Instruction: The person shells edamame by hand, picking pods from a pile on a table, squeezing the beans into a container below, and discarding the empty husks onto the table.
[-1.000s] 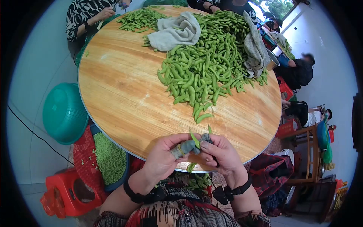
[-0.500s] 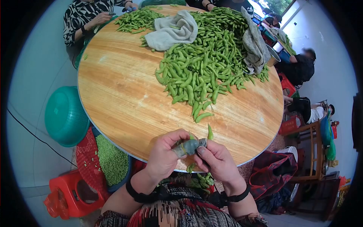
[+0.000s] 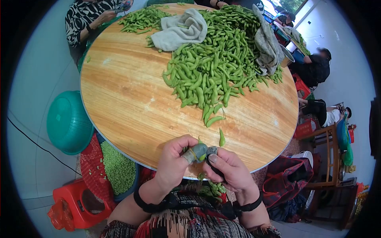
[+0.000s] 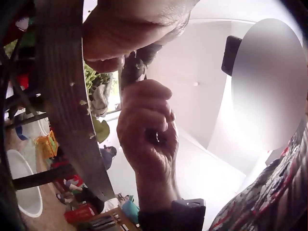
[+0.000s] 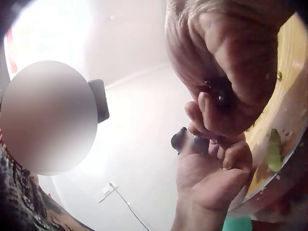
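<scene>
In the head view my left hand [image 3: 173,160] and right hand [image 3: 233,168] meet over the table's near edge. Between their fingertips is a green soybean pod [image 3: 202,157], mostly hidden by grey finger covers. My left thumb wears a grey cover [image 3: 199,150] with a yellow band, and pinches the pod. A dark cover [image 3: 212,150] sits on a right fingertip, the right thumb bent against it at the pod's end. The wrist views show both hands curled, left [image 5: 207,180] and right [image 4: 147,130]. One loose pod [image 3: 222,137] lies just beyond the right fingers.
A large heap of soybean pods [image 3: 214,71] covers the far table [image 3: 123,95], with a pale cloth [image 3: 182,29] and grey cloth [image 3: 268,47]. Shelled beans [image 3: 117,166] fill a tub at lower left, near a green basin [image 3: 67,123] and red stool [image 3: 77,202]. Other people sit around.
The pod between my hands has gone from standing out plainly to mostly covered by the fingers. My right thumb has shifted slightly, and the loose pod beyond the hand is more exposed.
</scene>
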A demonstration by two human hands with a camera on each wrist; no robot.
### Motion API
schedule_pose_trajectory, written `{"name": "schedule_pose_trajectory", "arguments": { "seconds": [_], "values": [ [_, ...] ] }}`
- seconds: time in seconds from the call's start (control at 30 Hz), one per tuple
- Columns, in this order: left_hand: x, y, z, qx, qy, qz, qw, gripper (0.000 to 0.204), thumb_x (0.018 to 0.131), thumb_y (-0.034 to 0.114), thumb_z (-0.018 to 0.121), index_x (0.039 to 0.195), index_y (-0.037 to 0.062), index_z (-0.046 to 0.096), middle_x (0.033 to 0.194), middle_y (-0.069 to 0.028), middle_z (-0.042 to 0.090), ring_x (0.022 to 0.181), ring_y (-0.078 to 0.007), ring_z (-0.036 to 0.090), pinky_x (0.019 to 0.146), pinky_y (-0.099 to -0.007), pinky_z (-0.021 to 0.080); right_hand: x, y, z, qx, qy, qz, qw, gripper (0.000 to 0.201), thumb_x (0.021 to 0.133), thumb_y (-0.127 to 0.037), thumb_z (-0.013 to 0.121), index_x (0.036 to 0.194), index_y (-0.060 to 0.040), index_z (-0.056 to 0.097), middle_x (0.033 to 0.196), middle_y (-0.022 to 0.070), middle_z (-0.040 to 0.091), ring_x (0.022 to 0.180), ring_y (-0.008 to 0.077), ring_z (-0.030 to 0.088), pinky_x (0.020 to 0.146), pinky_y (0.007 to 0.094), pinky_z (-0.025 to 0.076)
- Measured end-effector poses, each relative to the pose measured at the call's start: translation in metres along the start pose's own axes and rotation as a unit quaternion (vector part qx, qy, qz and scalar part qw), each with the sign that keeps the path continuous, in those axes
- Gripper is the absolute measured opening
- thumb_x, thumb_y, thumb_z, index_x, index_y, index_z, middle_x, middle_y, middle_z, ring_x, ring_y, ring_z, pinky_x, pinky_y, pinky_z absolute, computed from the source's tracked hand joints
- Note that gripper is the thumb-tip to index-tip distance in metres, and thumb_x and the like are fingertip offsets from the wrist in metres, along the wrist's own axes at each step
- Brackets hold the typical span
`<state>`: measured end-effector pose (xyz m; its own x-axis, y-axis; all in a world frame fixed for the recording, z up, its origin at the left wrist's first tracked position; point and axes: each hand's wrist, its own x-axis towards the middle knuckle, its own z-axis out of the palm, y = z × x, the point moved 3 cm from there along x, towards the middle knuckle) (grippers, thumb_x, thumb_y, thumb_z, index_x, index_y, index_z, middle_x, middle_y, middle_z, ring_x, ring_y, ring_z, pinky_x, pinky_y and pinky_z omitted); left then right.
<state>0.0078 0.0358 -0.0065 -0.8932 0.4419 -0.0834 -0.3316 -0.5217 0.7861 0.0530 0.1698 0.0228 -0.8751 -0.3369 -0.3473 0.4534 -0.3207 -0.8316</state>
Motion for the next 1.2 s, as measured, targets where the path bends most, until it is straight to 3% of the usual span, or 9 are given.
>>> {"name": "schedule_pose_trajectory", "arguments": {
  "seconds": [0.3, 0.37, 0.6, 0.7, 0.77, 0.97, 1.1, 1.17, 1.2],
  "values": [
    [-0.001, -0.001, 0.003, -0.025, -0.045, -0.041, 0.998, 0.013, 0.082, 0.007, 0.063, 0.09, 0.0004, 0.056, 0.083, -0.0015, 0.058, 0.065, -0.0044, 0.051, 0.056, -0.0175, 0.04, 0.001, 0.005, 0.003, 0.126, 0.025, 0.023, 0.991, 0.018, 0.094, -0.018, 0.047, 0.09, -0.0024, 0.054, 0.067, 0.0001, 0.051, 0.047, 0.0021, 0.037, 0.042, 0.0157, 0.029],
    [-0.003, 0.0, 0.007, 0.129, -0.003, 0.042, 0.991, 0.015, 0.08, -0.001, 0.062, 0.093, -0.0016, 0.056, 0.086, -0.0032, 0.059, 0.07, -0.0065, 0.054, 0.061, -0.0192, 0.044, 0.001, 0.0, 0.002, -0.168, 0.14, -0.076, 0.973, 0.017, 0.093, -0.018, 0.049, 0.086, -0.0032, 0.055, 0.066, -0.0016, 0.052, 0.048, 0.0014, 0.038, 0.043, 0.015, 0.029],
    [0.001, 0.007, -0.005, 0.179, 0.011, 0.04, 0.983, 0.02, 0.076, -0.011, 0.055, 0.094, -0.0024, 0.059, 0.088, -0.0034, 0.059, 0.077, -0.0069, 0.054, 0.067, -0.021, 0.044, 0.014, -0.006, -0.013, -0.08, 0.076, -0.028, 0.994, 0.021, 0.092, -0.02, 0.05, 0.082, -0.0014, 0.054, 0.061, -0.0005, 0.053, 0.048, 0.0044, 0.043, 0.044, 0.019, 0.035],
    [0.004, -0.002, -0.015, 0.028, 0.031, 0.022, 0.999, 0.019, 0.076, -0.009, 0.051, 0.092, -0.0016, 0.06, 0.088, -0.0034, 0.059, 0.072, -0.0064, 0.051, 0.065, -0.0194, 0.041, 0.027, -0.028, -0.015, -0.454, 0.116, -0.069, 0.88, 0.027, 0.088, -0.025, 0.055, 0.081, 0.0013, 0.054, 0.058, 0.0093, 0.056, 0.048, 0.017, 0.053, 0.046, 0.0309, 0.042],
    [0.005, 0.0, -0.015, 0.024, 0.017, 0.027, 0.999, 0.02, 0.078, -0.007, 0.048, 0.091, -0.0013, 0.061, 0.087, -0.0031, 0.059, 0.067, -0.0065, 0.048, 0.061, -0.0179, 0.037, 0.041, -0.045, -0.019, -0.695, 0.234, -0.147, 0.664, 0.037, 0.084, -0.033, 0.058, 0.08, 0.0029, 0.055, 0.06, 0.0184, 0.058, 0.056, 0.0311, 0.06, 0.052, 0.0407, 0.046],
    [0.004, 0.004, -0.017, 0.238, -0.001, 0.022, 0.971, 0.021, 0.079, -0.007, 0.047, 0.094, -0.0004, 0.061, 0.086, -0.0013, 0.057, 0.071, -0.0051, 0.048, 0.065, -0.0182, 0.039, 0.061, -0.05, -0.024, -0.773, 0.248, -0.105, 0.575, 0.044, 0.08, -0.041, 0.059, 0.08, 0.003, 0.056, 0.064, 0.0192, 0.06, 0.062, 0.0341, 0.061, 0.058, 0.041, 0.05],
    [0.003, 0.007, -0.003, 0.32, -0.009, 0.076, 0.944, 0.024, 0.079, -0.009, 0.051, 0.099, 0.0006, 0.058, 0.086, 0.0001, 0.055, 0.075, -0.0053, 0.049, 0.069, -0.019, 0.041, 0.049, -0.056, -0.016, -0.759, 0.281, -0.098, 0.579, 0.041, 0.08, -0.038, 0.06, 0.075, 0.0025, 0.056, 0.062, 0.018, 0.059, 0.06, 0.0332, 0.061, 0.055, 0.0397, 0.049],
    [0.002, 0.009, -0.002, 0.275, 0.006, 0.049, 0.96, 0.026, 0.078, -0.008, 0.056, 0.102, 0.0016, 0.055, 0.086, 0.0014, 0.054, 0.079, -0.0061, 0.05, 0.072, -0.0197, 0.042, 0.03, -0.059, -0.009, -0.58, 0.184, -0.151, 0.779, 0.034, 0.08, -0.029, 0.063, 0.069, 0.0021, 0.054, 0.058, 0.0171, 0.057, 0.055, 0.0327, 0.058, 0.05, 0.0376, 0.045],
    [0.001, 0.01, -0.001, 0.274, 0.008, 0.047, 0.961, 0.026, 0.078, -0.008, 0.056, 0.102, 0.0016, 0.055, 0.086, 0.0014, 0.054, 0.079, -0.0061, 0.05, 0.072, -0.0197, 0.042, 0.025, -0.054, -0.004, -0.58, 0.182, -0.149, 0.78, 0.034, 0.08, -0.029, 0.063, 0.069, 0.0021, 0.054, 0.058, 0.0171, 0.057, 0.055, 0.0327, 0.058, 0.05, 0.0376, 0.045]
  ]
}}
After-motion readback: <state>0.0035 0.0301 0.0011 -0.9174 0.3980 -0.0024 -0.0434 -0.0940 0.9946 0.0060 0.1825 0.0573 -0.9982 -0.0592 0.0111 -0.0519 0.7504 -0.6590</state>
